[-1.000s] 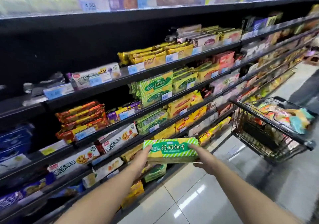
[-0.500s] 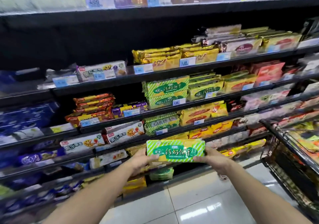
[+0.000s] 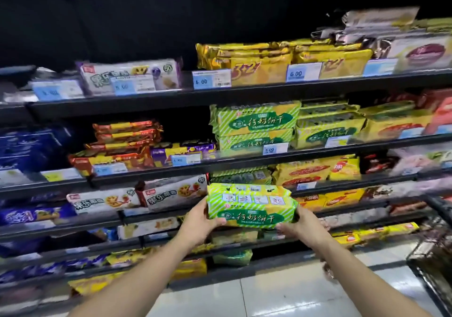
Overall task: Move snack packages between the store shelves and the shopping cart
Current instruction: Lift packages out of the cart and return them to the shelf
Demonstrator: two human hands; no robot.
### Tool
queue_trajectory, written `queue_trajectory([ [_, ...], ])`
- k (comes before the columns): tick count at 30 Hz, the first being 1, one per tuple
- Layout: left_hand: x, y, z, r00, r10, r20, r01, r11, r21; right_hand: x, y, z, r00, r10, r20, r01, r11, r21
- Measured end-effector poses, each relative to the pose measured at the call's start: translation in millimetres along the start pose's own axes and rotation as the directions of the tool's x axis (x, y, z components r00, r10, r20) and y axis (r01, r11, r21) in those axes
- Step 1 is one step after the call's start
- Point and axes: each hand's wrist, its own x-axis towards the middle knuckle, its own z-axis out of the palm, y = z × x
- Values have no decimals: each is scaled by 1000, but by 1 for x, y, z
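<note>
The green and yellow striped biscuit pack (image 3: 250, 206) is up in the air, just in front of the black metal store shelves (image 3: 151, 100). It lies long and level between two hands. The left hand (image 3: 197, 226) grips its left end, with the thumb on the front and the fingers curled under. The right hand (image 3: 304, 226) grips its right end, thumb on the front too. Its other fingers go behind the pack, so they are hidden.

The shelves are full of snacks. One shelf up, two more green striped packs (image 3: 254, 130) sit one on top of the other. Above them lie shiny yellow packs (image 3: 244, 60) with small blue and white price tags (image 3: 303, 72) in front. To the left of the held pack are long white packs with fruit pictures (image 3: 137, 197). Higher up on the left is a pile of red and orange packs (image 3: 122, 140).

A black wire shopping cart (image 3: 433, 267) peeks in at the bottom right. It is too blurry to tell what is inside.
</note>
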Motion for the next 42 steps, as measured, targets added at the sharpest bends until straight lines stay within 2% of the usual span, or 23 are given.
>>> queue_trajectory([
  [6,31,-25,21,962,90,-256,-60,991,121,57,23,13,965,-247,-86,240,968,-78],
  [9,44,-41,15,944,135,-302,-103,988,118,79,24,25,941,-315,-124,305,947,-97],
  [14,69,-43,3,935,111,-337,-90,993,78,111,6,35,909,-385,-160,355,915,-190],
  [18,88,-40,4,910,43,-413,8,993,122,133,-7,37,930,-325,-171,280,929,-243],
  [25,105,-35,25,874,36,-484,77,975,210,142,-13,55,893,-268,-361,153,936,-317],
  [27,106,-36,32,865,27,-501,84,977,197,138,-8,62,864,-275,-422,168,947,-274],
  [31,103,-35,42,840,43,-541,81,976,204,126,-1,64,822,-206,-531,197,978,-74],
  [34,102,-31,48,830,26,-558,83,982,169,125,4,62,826,-198,-528,220,975,-22],
  [38,104,-27,54,835,-21,-549,114,984,136,122,2,66,884,-125,-451,192,976,106],
  [42,110,-16,61,848,-45,-528,113,989,98,121,3,76,878,-195,-438,242,969,54],
])
